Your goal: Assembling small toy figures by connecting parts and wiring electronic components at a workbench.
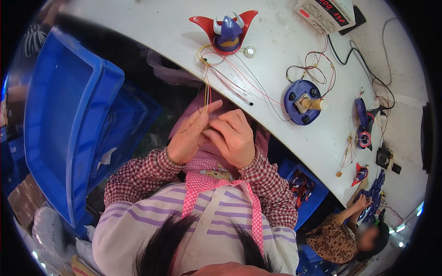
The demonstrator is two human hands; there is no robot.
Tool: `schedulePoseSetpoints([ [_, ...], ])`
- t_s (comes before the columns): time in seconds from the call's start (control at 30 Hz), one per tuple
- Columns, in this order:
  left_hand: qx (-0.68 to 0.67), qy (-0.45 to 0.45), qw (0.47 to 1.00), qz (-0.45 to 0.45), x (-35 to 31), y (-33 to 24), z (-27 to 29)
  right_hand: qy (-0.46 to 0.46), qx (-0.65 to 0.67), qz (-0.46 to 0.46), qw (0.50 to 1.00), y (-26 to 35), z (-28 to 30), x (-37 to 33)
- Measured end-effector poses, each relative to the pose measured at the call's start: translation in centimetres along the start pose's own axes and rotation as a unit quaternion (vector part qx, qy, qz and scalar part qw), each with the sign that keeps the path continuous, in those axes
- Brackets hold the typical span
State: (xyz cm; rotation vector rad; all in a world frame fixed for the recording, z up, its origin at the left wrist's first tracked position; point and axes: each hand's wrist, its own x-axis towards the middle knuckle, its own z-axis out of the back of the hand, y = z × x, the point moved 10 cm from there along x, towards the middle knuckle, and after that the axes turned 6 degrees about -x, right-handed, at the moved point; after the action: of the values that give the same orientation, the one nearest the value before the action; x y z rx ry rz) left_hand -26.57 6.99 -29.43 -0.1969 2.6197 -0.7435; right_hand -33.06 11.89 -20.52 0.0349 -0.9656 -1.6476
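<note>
I see the wires (pixel 207 87) run over the edge of the surface (pixel 170 27) to the left hand (pixel 188 137), whose fingers pinch them. The right hand (pixel 234 138) is close beside, its grip hidden, so I cannot tell; I would leave slack.

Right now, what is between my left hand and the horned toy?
In the head view, thin wires, some yellow and red, stretch between the left hand and the horned toy, crossing the table's edge.
</note>
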Motion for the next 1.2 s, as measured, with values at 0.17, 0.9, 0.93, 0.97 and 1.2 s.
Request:
schedulePoseSetpoints([
  [0.17,-0.008,-0.012,1.0,0.021,0.2,0.3,-0.3,0.039,0.065,-0.045,0.996,-0.7,-0.1,0.7],
  [0.9,0.047,-0.08,0.996,-0.002,-0.7,-0.6,5.6,0.05,-0.119,-0.267,0.955,-15.5,2.7,8.9],
  [0.93,0.045,-0.077,0.996,-0.002,-0.8,-0.6,5.5,0.045,-0.108,-0.272,0.955,-15.5,2.7,8.8],
  [0.97,0.052,-0.077,0.996,-0.002,-0.9,-0.6,5.5,0.043,-0.113,-0.271,0.955,-15.4,2.8,8.7],
  [1.2,0.097,-0.113,0.989,-0.005,-2.1,-0.9,6.1,0.045,-0.108,-0.259,0.959,-15.3,3.1,8.5],
])
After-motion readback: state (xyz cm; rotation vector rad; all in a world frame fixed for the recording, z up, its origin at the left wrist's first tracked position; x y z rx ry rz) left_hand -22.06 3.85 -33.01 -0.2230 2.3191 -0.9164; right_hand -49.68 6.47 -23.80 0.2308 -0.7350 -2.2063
